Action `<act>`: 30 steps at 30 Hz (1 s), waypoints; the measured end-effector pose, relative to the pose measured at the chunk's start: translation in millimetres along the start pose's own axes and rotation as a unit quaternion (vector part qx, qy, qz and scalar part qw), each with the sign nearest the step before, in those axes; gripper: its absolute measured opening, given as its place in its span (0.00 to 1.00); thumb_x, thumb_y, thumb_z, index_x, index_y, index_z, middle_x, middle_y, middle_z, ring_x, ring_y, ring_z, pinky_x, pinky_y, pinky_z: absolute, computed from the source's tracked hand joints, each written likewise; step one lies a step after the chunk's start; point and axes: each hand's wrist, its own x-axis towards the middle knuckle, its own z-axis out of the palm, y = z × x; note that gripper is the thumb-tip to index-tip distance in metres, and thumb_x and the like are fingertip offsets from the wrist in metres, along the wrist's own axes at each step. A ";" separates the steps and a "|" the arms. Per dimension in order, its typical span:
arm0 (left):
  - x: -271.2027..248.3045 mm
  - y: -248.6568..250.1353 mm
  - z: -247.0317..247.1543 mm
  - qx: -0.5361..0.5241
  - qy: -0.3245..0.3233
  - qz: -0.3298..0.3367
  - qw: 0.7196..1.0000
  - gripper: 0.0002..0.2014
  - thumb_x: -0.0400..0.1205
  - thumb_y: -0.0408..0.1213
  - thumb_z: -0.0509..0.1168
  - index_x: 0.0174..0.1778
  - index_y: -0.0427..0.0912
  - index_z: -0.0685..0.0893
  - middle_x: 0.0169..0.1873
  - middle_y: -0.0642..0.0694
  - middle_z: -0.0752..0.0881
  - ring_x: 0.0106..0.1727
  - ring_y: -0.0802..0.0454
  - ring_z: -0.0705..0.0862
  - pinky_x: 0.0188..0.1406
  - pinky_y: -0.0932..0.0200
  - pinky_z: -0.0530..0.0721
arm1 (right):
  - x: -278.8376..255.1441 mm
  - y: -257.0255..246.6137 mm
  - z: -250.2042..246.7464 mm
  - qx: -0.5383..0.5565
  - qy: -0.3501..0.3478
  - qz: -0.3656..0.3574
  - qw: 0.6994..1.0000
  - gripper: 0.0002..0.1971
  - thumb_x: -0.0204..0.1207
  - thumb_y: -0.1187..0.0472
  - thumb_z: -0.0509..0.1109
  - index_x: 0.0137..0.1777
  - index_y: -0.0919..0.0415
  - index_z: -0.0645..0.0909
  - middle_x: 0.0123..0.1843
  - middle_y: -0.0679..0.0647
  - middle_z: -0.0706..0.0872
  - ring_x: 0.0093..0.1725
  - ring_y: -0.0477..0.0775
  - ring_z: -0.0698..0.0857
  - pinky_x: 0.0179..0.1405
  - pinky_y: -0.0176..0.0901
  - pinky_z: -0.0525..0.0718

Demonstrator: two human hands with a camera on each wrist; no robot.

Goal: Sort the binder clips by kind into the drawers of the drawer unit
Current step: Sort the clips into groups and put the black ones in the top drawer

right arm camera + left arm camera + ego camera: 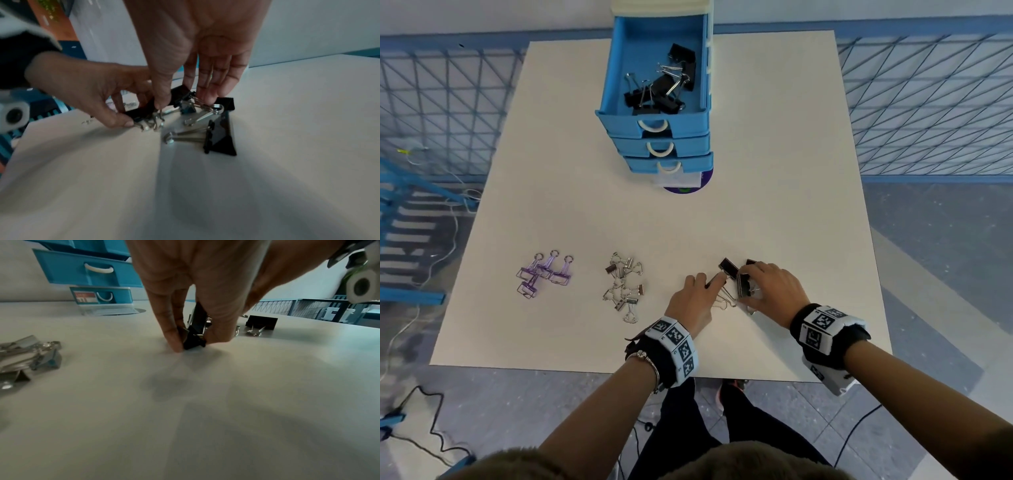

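No legible text anywhere.

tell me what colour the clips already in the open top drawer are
Black bodies with silver wire handles, the clips in the open top drawer; the head view shows them best.

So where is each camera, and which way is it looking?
Head: on the head, looking down at the table, drawer unit, both forearms and hands.
Left wrist: low on the left wrist, looking along the left hand pinching a black clip.
Right wrist: on the right wrist, looking along the right hand; the left hand shows too.
All three share the black clips.
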 end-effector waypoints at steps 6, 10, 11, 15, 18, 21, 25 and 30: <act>4.7 -1.6 4.3 0.003 -0.006 -0.004 1.000 0.44 0.40 0.36 0.80 0.54 0.50 0.73 0.26 0.50 0.81 0.25 0.54 0.80 0.11 0.69 0.53 | 4.8 -10.5 -46.4 0.122 0.088 0.021 0.988 0.23 0.68 0.46 0.74 0.62 0.52 0.77 0.52 0.51 0.88 0.46 0.50 0.81 0.44 0.41 0.76; 0.1 -3.9 4.7 -0.016 -0.019 0.007 1.000 0.43 0.42 0.35 0.79 0.55 0.50 0.73 0.27 0.49 0.82 0.26 0.54 0.81 0.09 0.70 0.58 | 32.5 -53.6 -117.5 0.148 0.196 -0.049 0.968 0.22 0.67 0.46 0.76 0.58 0.54 0.79 0.42 0.48 0.86 0.40 0.49 0.81 0.43 0.44 0.80; -0.6 -5.1 5.3 -0.019 -0.018 0.008 1.000 0.43 0.42 0.36 0.79 0.55 0.50 0.73 0.28 0.50 0.82 0.26 0.54 0.81 0.08 0.71 0.61 | 42.2 -67.7 -136.0 0.153 0.216 -0.068 0.962 0.22 0.67 0.47 0.76 0.58 0.54 0.79 0.41 0.47 0.84 0.39 0.50 0.81 0.42 0.44 0.80; -0.7 -7.5 5.3 -0.041 -0.017 0.007 0.999 0.42 0.43 0.37 0.80 0.55 0.51 0.73 0.29 0.50 0.83 0.27 0.55 0.81 0.06 0.70 0.68 | 91.3 -118.0 -196.7 0.146 0.265 -0.119 0.946 0.23 0.69 0.45 0.73 0.60 0.56 0.78 0.42 0.48 0.85 0.37 0.49 0.81 0.37 0.38 0.75; -1.8 -9.7 3.6 -0.049 -0.004 0.018 0.999 0.41 0.44 0.38 0.80 0.55 0.52 0.73 0.29 0.51 0.82 0.27 0.57 0.81 0.06 0.70 0.65 | 136.4 -136.0 -219.3 0.096 0.237 -0.082 0.963 0.25 0.71 0.45 0.71 0.64 0.57 0.77 0.53 0.52 0.87 0.50 0.53 0.84 0.46 0.38 0.75; -2.3 -13.7 2.3 -0.086 0.018 0.021 0.996 0.40 0.46 0.38 0.80 0.55 0.52 0.74 0.30 0.51 0.82 0.27 0.57 0.81 0.10 0.68 0.58 | 168.3 -134.9 -224.3 0.121 0.211 -0.034 0.969 0.27 0.73 0.49 0.70 0.71 0.57 0.72 0.62 0.57 0.85 0.61 0.57 0.82 0.60 0.43 0.77; -5.6 -24.7 0.4 -0.183 0.027 0.016 0.983 0.32 0.73 0.30 0.64 0.65 0.55 0.54 0.52 0.39 0.78 0.51 0.42 0.80 0.32 0.54 0.79 | 164.7 -116.2 -220.4 0.170 0.253 -0.034 0.952 0.26 0.75 0.53 0.68 0.72 0.57 0.70 0.64 0.57 0.84 0.52 0.52 0.82 0.60 0.43 0.78; -5.1 -30.9 -20.5 -0.380 0.091 -0.023 0.920 0.30 0.73 0.31 0.65 0.70 0.52 0.64 0.57 0.41 0.79 0.51 0.44 0.83 0.53 0.46 0.86 | 108.7 -54.8 -168.1 0.211 0.304 -0.027 0.929 0.18 0.73 0.60 0.67 0.63 0.59 0.78 0.55 0.61 0.87 0.43 0.51 0.81 0.51 0.48 0.82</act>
